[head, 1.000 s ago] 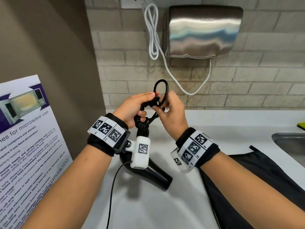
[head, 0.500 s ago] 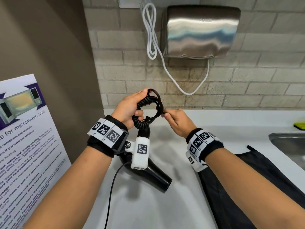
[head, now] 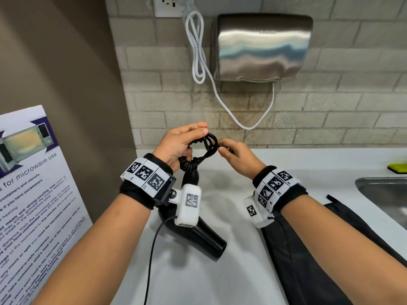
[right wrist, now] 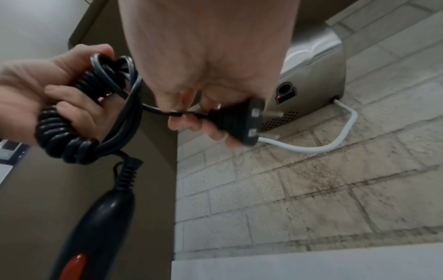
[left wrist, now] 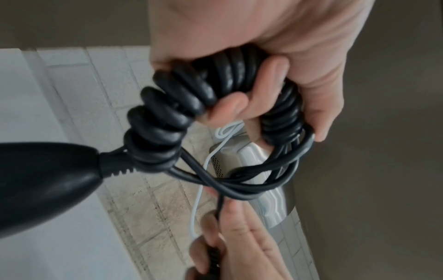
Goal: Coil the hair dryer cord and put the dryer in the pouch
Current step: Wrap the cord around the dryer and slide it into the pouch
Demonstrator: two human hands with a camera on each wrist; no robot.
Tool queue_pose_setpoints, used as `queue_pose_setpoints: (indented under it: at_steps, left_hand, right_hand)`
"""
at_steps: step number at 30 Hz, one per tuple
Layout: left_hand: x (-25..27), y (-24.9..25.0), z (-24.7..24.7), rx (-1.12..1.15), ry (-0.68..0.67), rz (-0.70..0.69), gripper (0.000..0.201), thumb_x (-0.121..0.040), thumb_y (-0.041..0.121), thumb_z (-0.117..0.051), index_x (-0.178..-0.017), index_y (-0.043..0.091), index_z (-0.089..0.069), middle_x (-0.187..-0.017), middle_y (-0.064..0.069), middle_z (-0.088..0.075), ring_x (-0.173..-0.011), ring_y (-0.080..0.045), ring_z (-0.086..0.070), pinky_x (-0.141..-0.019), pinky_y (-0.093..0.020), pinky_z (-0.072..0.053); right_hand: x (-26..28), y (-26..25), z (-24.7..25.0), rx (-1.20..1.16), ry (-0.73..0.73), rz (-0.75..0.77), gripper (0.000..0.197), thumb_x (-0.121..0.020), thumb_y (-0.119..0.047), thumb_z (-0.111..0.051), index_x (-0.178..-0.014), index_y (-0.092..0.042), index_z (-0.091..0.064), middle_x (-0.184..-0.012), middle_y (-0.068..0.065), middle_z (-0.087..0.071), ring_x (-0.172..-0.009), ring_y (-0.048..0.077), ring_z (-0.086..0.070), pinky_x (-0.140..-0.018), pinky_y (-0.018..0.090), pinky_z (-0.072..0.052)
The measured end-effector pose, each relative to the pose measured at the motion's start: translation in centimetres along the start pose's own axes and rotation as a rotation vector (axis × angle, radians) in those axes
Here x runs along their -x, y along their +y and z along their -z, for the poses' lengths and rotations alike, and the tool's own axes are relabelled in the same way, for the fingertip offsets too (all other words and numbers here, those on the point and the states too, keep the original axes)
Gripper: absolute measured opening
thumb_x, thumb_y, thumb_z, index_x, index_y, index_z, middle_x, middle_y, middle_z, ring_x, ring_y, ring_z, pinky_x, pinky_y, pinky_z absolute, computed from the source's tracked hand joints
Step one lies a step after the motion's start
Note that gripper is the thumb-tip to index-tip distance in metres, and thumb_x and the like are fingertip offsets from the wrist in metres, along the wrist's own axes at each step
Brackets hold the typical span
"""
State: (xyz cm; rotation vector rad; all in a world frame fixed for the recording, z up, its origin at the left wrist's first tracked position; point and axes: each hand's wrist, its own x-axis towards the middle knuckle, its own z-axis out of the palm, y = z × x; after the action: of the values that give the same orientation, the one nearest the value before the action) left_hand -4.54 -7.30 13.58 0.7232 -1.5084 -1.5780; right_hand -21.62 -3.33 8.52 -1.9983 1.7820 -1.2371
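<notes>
Poster (head: 33, 194) left of left hand (head: 178, 144) reads "microwave use". Left hand grips black spiral dryer cord (left wrist: 167, 117); right hand (right wrist: 203, 75) pinches its black plug (right wrist: 237, 121).

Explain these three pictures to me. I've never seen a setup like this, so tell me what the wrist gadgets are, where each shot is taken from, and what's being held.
No machine here: a person wears cameras, one on the head and one strapped to each wrist. The wide picture is the head view; the two close-ups look along each hand. The left hand grips the coiled cord of a black hair dryer, which hangs below it over the white counter. The right hand pinches the plug. A black pouch lies on the counter, with a sink beyond.
</notes>
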Motion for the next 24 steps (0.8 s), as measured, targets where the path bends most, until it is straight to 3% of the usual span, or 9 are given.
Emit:
queue_pose_setpoints:
  at_steps: [1, 3, 5, 10, 14, 16, 20, 22, 24]
  left_hand:
    - [0.0, 0.0, 0.1, -0.007, -0.01, -0.002, 0.012, -0.087, 0.011, -0.059, -0.085, 0.02, -0.066, -0.075, 0.005, -0.061, -0.028, -0.003, -0.022, -0.035, -0.016, -0.019]
    - [0.0, -0.1, 0.1, -0.026, -0.025, -0.004, 0.012, -0.086, 0.01, -0.059, -0.082, 0.019, -0.066, -0.071, 0.005, -0.062, -0.029, -0.003, -0.022, -0.035, -0.015, -0.019]
    - [0.3, -0.1, -0.1, -0.049, -0.038, -0.005, 0.013, -0.085, 0.009, -0.06, -0.078, 0.018, -0.065, -0.063, 0.007, -0.061, -0.028, -0.002, -0.024, -0.034, -0.015, -0.019]
    - [0.9, 0.0, -0.1, -0.073, -0.018, 0.004, 0.007, -0.086, 0.016, -0.061, -0.08, 0.017, -0.064, -0.074, 0.003, -0.057, -0.027, -0.003, -0.03, -0.032, -0.013, -0.022]
    - [0.9, -0.2, 0.0, -0.23, -0.079, -0.055, 0.008, -0.084, 0.017, -0.064, -0.082, 0.024, -0.066, -0.08, 0.004, -0.061, -0.046, -0.008, -0.034, -0.037, -0.014, -0.028]
    - [1.1, -0.3, -0.2, -0.293, -0.081, -0.084, 0.01, -0.085, 0.019, -0.063, -0.089, 0.028, -0.064, -0.08, 0.008, -0.062, -0.045, -0.007, -0.037, -0.039, -0.015, -0.034]
    - [1.4, -0.8, -0.5, -0.317, -0.086, -0.108, 0.031, -0.087, 0.022, -0.062, -0.115, 0.031, -0.051, -0.117, 0.004, -0.057, -0.049, -0.004, -0.048, -0.052, -0.024, -0.047]
    - [1.5, -0.6, -0.6, -0.374, -0.148, -0.094, 0.032, -0.088, 0.022, -0.06, -0.117, 0.034, -0.054, -0.112, -0.003, -0.059, -0.04, -0.005, -0.042, -0.056, -0.029, -0.05]
    - [1.5, -0.3, -0.8, -0.427, -0.189, -0.09, 0.021, -0.089, 0.022, -0.058, -0.105, 0.035, -0.062, -0.096, -0.009, -0.061, -0.036, -0.006, -0.039, -0.054, -0.028, -0.05]
  right_hand:
    - [0.0, -0.3, 0.1, -0.005, -0.004, -0.031, 0.023, -0.094, -0.02, -0.049, -0.112, -0.019, -0.063, -0.091, -0.015, -0.063, -0.081, -0.008, -0.055, -0.078, 0.016, -0.042]
    - [-0.1, -0.8, 0.6, 0.12, 0.053, -0.13, 0.021, -0.092, -0.038, -0.05, -0.102, -0.03, -0.067, -0.092, -0.015, -0.065, -0.086, 0.002, -0.057, -0.076, 0.025, -0.042]
    - [-0.3, -1.6, 1.4, 0.237, 0.207, -0.208, 0.023, -0.09, -0.045, -0.049, -0.096, -0.032, -0.068, -0.093, -0.013, -0.068, -0.088, 0.007, -0.056, -0.075, 0.026, -0.04]
    - [-1.0, -4.0, 2.8, 0.248, 0.44, -0.194, 0.024, -0.09, -0.044, -0.051, -0.093, -0.029, -0.069, -0.078, -0.014, -0.06, -0.08, 0.006, -0.052, -0.072, 0.025, -0.035]
    - [-0.7, -5.5, 2.7, 0.164, 0.582, -0.061, 0.02, -0.089, -0.035, -0.055, -0.082, -0.023, -0.069, -0.071, -0.013, -0.057, -0.074, 0.01, -0.054, -0.068, 0.029, -0.042]
    - [-0.4, -6.0, 2.4, 0.128, 0.626, 0.005, 0.021, -0.089, -0.032, -0.055, -0.078, -0.02, -0.068, -0.07, -0.01, -0.058, -0.071, 0.012, -0.055, -0.066, 0.031, -0.045]
    - [0.4, -6.6, 1.8, 0.042, 0.702, 0.13, 0.021, -0.086, -0.028, -0.056, -0.075, -0.015, -0.068, -0.067, -0.01, -0.057, -0.066, 0.011, -0.054, -0.062, 0.032, -0.046]
    - [0.9, -6.8, 1.4, 0.008, 0.72, 0.184, 0.019, -0.085, -0.026, -0.057, -0.075, -0.014, -0.069, -0.065, -0.015, -0.054, -0.063, 0.005, -0.051, -0.06, 0.025, -0.044]
    - [1.3, -7.1, 1.0, -0.027, 0.719, 0.238, 0.018, -0.084, -0.023, -0.058, -0.074, -0.013, -0.069, -0.065, -0.019, -0.052, -0.062, -0.002, -0.049, -0.06, 0.017, -0.04]
